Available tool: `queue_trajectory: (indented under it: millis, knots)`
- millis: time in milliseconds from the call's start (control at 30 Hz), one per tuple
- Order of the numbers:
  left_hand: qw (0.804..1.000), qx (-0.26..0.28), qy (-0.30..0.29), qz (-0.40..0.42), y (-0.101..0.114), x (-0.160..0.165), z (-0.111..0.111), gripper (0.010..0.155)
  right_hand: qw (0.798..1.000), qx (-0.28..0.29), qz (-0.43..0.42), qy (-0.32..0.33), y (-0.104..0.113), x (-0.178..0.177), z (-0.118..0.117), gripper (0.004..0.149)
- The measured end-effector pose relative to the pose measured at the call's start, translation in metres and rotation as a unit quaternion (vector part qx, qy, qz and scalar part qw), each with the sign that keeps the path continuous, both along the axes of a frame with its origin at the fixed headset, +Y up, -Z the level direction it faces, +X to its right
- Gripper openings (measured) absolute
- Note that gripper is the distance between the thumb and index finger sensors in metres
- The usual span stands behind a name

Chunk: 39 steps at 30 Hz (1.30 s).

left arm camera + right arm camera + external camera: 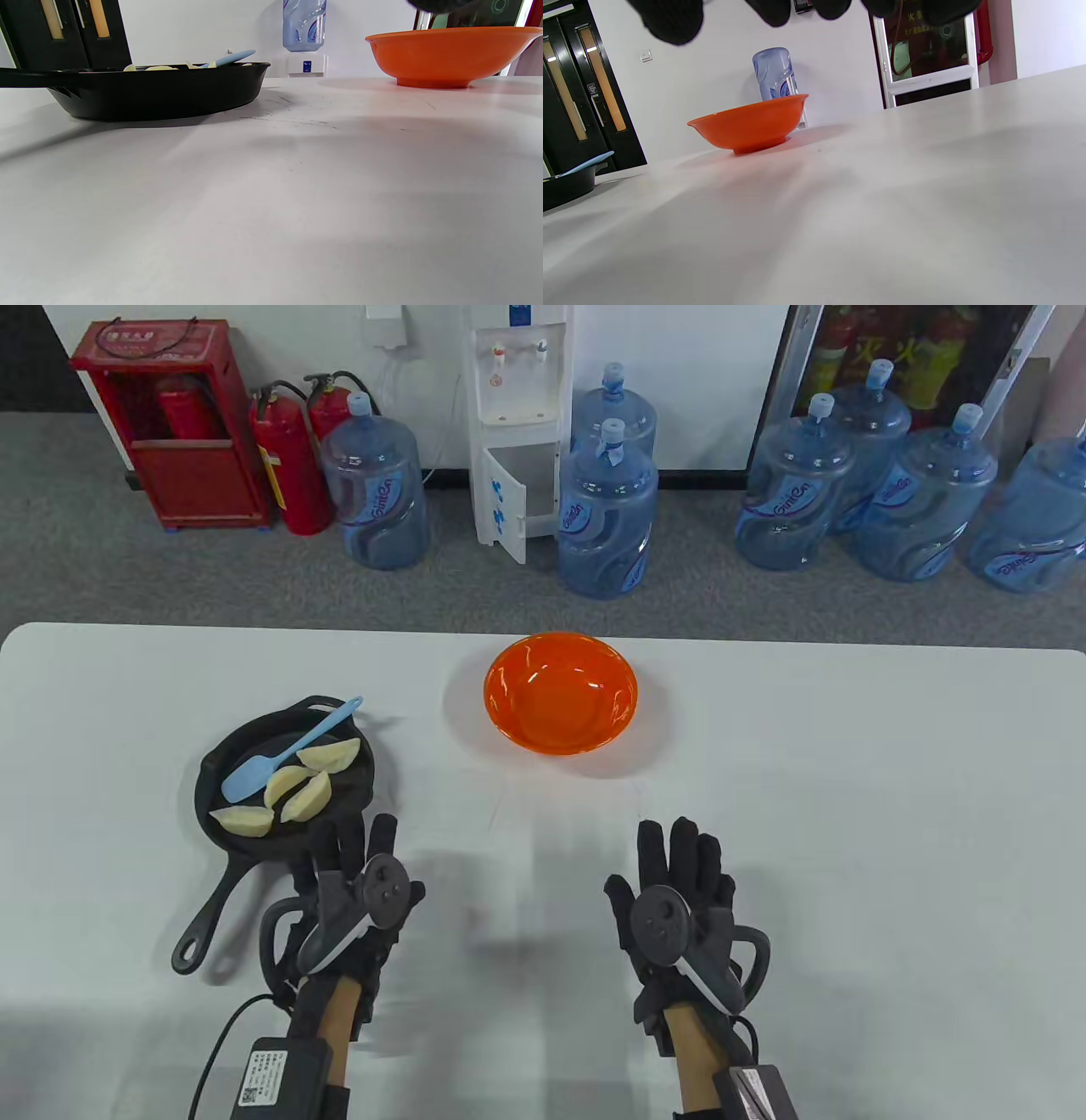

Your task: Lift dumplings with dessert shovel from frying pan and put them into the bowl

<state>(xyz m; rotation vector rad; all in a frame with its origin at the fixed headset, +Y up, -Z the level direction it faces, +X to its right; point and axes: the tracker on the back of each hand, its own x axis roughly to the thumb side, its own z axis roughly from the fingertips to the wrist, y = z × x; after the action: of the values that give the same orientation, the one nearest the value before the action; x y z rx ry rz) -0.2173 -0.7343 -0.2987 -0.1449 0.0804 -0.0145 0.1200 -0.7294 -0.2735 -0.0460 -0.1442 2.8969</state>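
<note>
Item: black cast-iron frying pan [222, 823], table's left; holds four dumplings [293, 786] and blue dessert shovel [284, 751], handle propped on rim for pickup. Orange bowl [561, 690] empty, centre. Left hand [356, 891] and right hand [679, 899]: flat, fingers spread, holding nothing.

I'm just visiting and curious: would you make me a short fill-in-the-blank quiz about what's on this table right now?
1. The dumplings lie in the black ____.
2. The number of dumplings there is ____.
3. The blue dessert shovel rests in the pan, held by ____ hand.
4. The orange bowl holds ____ dumplings.

Both the left hand and the right hand hover flat over the table.

Missing words: frying pan; four; neither; no
</note>
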Motion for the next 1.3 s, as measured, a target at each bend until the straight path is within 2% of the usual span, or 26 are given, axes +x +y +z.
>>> queue_trajectory:
  millis: [467,633,700,800,933,1167,1300]
  knots:
    - [1.000,0.013,-0.008,0.002,0.007,0.005,0.001,0.081,1.000,0.009,-0.022,-0.019,0.011,0.003,-0.005,0.073]
    - [1.000,0.014,-0.010,0.011,0.008,0.004,0.002,0.081,1.000,0.001,-0.001,-0.030,0.019,-0.004,-0.028,0.074]
    - [1.000,0.014,-0.012,0.008,0.009,0.006,0.002,0.081,0.999,-0.003,0.031,-0.031,0.025,-0.012,-0.042,0.075]
    - [1.000,0.013,-0.015,0.011,0.009,0.006,0.002,0.081,0.999,0.003,0.036,-0.038,0.035,-0.024,-0.063,0.077]
    - [1.000,0.014,-0.016,0.017,0.008,0.005,0.002,0.080,0.996,0.057,0.060,-0.041,0.044,-0.044,-0.092,0.080]
    - [1.000,0.014,-0.015,0.019,0.007,0.004,0.001,0.081,0.998,-0.020,0.057,-0.036,0.025,-0.070,-0.133,0.081]
    - [1.000,0.007,-0.009,0.018,0.006,0.002,0.001,0.081,0.997,-0.033,0.064,-0.031,0.017,-0.085,-0.148,0.081]
